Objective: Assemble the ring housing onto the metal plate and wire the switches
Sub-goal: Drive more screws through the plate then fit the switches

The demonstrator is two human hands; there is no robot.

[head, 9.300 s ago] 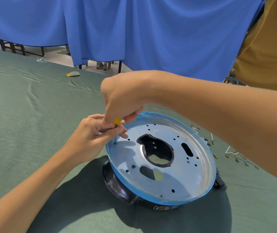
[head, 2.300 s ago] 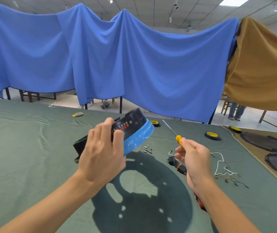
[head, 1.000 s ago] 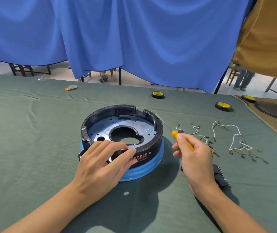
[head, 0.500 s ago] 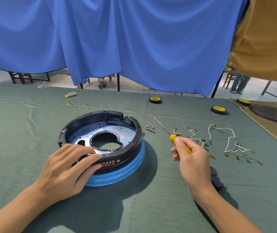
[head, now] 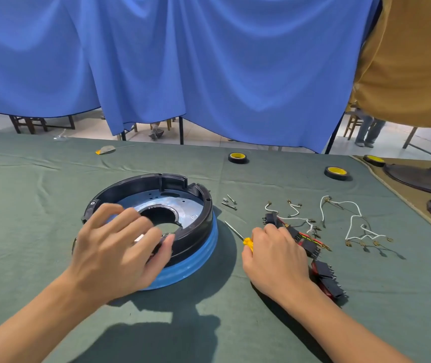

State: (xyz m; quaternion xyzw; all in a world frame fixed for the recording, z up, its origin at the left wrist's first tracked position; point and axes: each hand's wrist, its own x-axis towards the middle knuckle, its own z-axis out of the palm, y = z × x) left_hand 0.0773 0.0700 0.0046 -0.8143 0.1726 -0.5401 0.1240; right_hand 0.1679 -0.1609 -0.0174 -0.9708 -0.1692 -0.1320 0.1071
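Head view, centre left: our left hand (head: 115, 247) lies spread on the ring housing (head: 205, 205) atop the metal plate (head: 190, 209); right hand (head: 274, 255) grips the screwdriver (head: 247, 243). We judge the housing stiff, light; take its outer rim

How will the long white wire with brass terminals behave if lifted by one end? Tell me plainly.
Probably floppy: the long white wire with brass terminals lies in loose curls on the green cloth. Likely light, being thin. Its branched ends might snag the shorter white wires lying just left of it.
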